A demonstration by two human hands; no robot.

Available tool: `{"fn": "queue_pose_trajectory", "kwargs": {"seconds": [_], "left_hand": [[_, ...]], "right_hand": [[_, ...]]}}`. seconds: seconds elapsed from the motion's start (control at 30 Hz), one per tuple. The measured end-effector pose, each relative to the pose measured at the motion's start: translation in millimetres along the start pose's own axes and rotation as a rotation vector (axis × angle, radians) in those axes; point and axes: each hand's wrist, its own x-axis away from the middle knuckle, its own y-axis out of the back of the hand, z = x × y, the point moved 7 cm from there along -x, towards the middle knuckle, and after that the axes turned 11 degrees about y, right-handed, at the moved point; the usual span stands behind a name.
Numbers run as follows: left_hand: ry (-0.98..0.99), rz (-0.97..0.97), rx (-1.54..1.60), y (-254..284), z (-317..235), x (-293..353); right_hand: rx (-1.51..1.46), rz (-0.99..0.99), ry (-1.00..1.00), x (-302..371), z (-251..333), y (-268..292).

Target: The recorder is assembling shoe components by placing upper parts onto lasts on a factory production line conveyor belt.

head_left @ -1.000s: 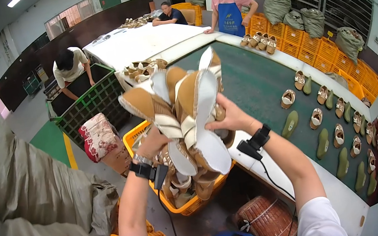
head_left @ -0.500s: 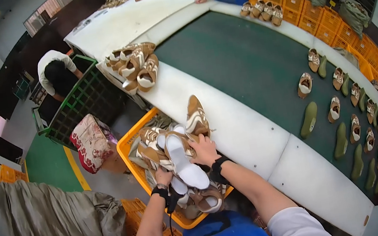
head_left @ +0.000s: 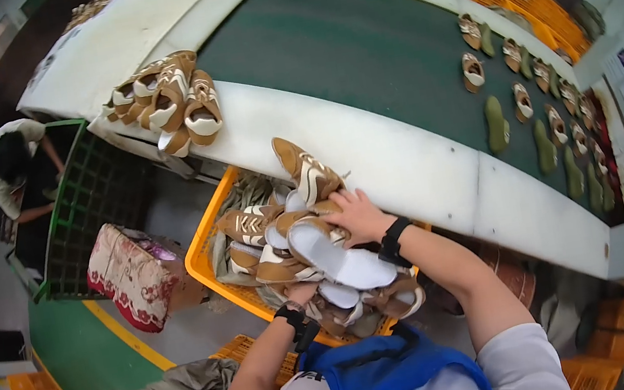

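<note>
Far left: co-worker [head_left: 12, 157] bent over green bin [head_left: 69, 205], one arm reaching in. Stool [head_left: 132, 272] with floral cover just beside it. Next, shoe cluster [head_left: 174, 94] on the ledge [head_left: 410, 143], unmoved.

Center: yellow crate [head_left: 203, 253] full of brown-and-white shoes [head_left: 278, 262]. Main change: a second ago both hands had a bundle raised above the crate; now it is down on the pile inside, so the load reads as set in, not carried. Hands have not left it.

Left hand [head_left: 301, 293] low at the near side of the pile, fingers mostly hidden by shoes; can't tell if it grips. White sole [head_left: 338, 256] lies slanted on top between the hands, facing up. Single shoe [head_left: 306, 170] at the far side, toe up and leftward; can't tell if crate or ledge supports it. Right hand [head_left: 362, 216] just behind that shoe's heel, palm down, fingers part-spread on the pile; a firm hold can't be confirmed.

Right: belt [head_left: 338, 52] with shoe row [head_left: 521, 100] and green lasts [head_left: 497, 125], same as half a second ago apart from the view shift.
</note>
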Motion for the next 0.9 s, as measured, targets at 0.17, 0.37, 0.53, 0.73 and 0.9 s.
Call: {"fn": "queue_pose_trajectory", "kwargs": {"seconds": [0.17,0.37,0.53,0.73,0.9], "left_hand": [[-0.231,-0.036,0.423,18,-8,29],[-0.102,0.352,0.344,59,-36,77],[-0.798,-0.564,0.013,128,-81,131],[-1.354,-0.511,-0.778,53,-175,213],[-1.256,-0.498,-1.201,-6,-215,159]], "right_hand": [[0.123,0.078,-0.242,24,11,58],[-0.223,-0.019,-0.428,67,12,51],[-0.366,-1.219,-0.875,228,-18,-34],[-1.501,-1.105,-1.052,231,70,-193],[-0.859,-0.995,-1.036,197,54,-151]]}}
